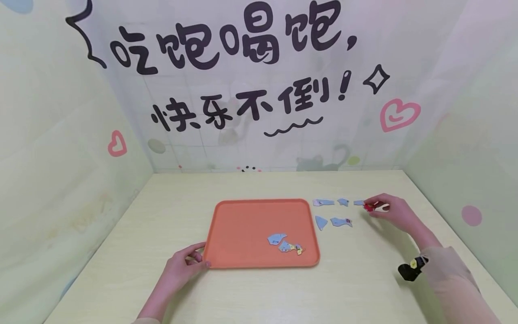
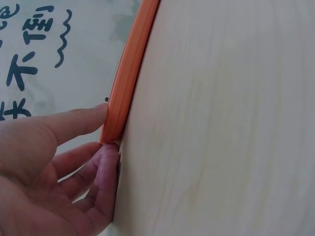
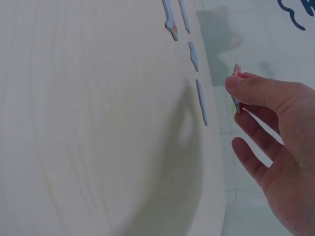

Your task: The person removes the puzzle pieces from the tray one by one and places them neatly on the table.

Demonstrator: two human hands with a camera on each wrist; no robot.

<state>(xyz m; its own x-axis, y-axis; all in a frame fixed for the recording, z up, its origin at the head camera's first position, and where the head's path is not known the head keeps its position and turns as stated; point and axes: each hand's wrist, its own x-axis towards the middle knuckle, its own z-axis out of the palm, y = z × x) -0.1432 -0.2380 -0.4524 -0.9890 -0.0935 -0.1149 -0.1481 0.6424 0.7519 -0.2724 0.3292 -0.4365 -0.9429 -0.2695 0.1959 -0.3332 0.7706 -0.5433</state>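
At the near left corner of the orange tray [image 1: 251, 266], the left hand [image 1: 182, 267] holds the rim; in the left wrist view its thumb lies on the tray's edge [image 2: 125, 78] with the other fingers bent at the corner. The right hand [image 1: 392, 210] pinches a small red piece [image 1: 368, 207] between thumb and fingers. In the right wrist view that piece [image 3: 236, 88] is raised off the table, edge-on to the camera. Beside the hand lies a flat blue piece [image 1: 358, 203]. On the tray are a blue piece [image 1: 277, 239] and a blue-and-yellow piece group [image 1: 290, 247].
Right of the tray lie more blue pieces [image 1: 323, 202], a small one [image 1: 343, 202], a triangular one [image 1: 321, 222] and a longer one [image 1: 341, 222]. A black object [image 1: 409, 272] is by the right sleeve. Printed cloth walls enclose the table's back and sides.
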